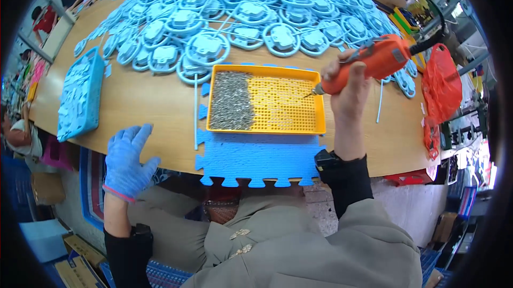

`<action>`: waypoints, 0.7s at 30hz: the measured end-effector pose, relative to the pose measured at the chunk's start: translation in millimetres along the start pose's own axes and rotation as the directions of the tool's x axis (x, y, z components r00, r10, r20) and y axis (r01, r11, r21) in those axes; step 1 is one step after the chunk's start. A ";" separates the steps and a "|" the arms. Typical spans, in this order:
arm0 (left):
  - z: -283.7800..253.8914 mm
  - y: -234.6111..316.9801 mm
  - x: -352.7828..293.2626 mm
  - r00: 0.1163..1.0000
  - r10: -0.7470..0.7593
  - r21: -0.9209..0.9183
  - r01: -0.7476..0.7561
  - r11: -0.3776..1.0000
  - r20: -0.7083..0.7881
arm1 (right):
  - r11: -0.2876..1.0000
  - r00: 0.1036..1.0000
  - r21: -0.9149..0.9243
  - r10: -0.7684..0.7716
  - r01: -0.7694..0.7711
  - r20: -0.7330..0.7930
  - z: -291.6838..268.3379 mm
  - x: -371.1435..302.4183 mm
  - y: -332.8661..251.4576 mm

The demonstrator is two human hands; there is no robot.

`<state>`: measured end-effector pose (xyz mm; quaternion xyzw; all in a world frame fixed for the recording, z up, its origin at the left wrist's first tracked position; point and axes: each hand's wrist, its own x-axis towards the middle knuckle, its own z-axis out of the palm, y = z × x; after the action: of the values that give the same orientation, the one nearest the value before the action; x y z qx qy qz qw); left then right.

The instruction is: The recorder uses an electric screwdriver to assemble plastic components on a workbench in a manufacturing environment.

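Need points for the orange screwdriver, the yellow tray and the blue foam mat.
orange screwdriver [377, 62], head view, on the middle of its body above the right hand's grip.
yellow tray [267, 128], head view, on its near rim.
blue foam mat [256, 157], head view, on its bare middle below the tray.

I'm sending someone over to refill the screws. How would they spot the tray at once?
On the wooden table, look just in front of the big heap of light blue plastic parts. The tray lies on a blue foam mat. It is the only yellow thing there, a perforated rectangle with grey screws piled at its left end.
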<state>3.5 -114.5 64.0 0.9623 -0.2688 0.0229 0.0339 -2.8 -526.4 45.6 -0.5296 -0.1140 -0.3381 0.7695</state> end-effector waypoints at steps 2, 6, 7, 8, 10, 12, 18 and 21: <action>10.8 6.8 44.9 0.996 0.084 -0.032 -0.084 0.996 0.009 | 0.999 0.999 -0.051 -0.012 0.010 -0.037 -9.9 -0.8 7.6; 30.9 5.7 133.5 0.950 0.229 -0.118 -0.258 0.959 -0.212 | 0.988 0.998 -0.150 0.032 -0.038 -0.047 -9.2 0.9 14.1; 37.1 3.9 154.9 0.949 0.233 -0.123 -0.262 0.957 -0.211 | 0.986 0.999 -0.165 0.026 -0.033 -0.045 -9.8 1.6 14.6; 48.1 4.9 180.1 0.944 0.239 -0.143 -0.276 0.951 -0.229 | 0.981 0.998 -0.191 0.017 -0.027 -0.053 -14.9 0.8 15.5; 53.5 5.8 208.2 0.940 0.236 -0.155 -0.278 0.948 -0.245 | 0.984 0.997 -0.177 0.004 -0.018 -0.078 -18.2 2.7 16.7; 59.0 12.1 227.7 0.970 0.184 -0.247 -0.220 0.944 -0.159 | 0.985 0.994 -0.172 -0.012 -0.007 -0.108 -23.6 4.5 17.0; 48.7 31.5 246.1 0.997 0.070 -0.355 -0.060 0.933 0.017 | 0.985 0.989 -0.170 -0.020 -0.005 -0.143 -31.4 7.8 21.5; 50.2 22.6 247.4 0.997 0.079 -0.323 -0.075 0.943 -0.003 | 0.986 0.989 -0.166 -0.021 -0.004 -0.149 -31.3 8.8 24.7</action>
<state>204.5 -265.3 30.5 0.9326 -0.3065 -0.0248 0.1888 13.9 -552.6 19.1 -0.5643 -0.0296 -0.3886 0.7278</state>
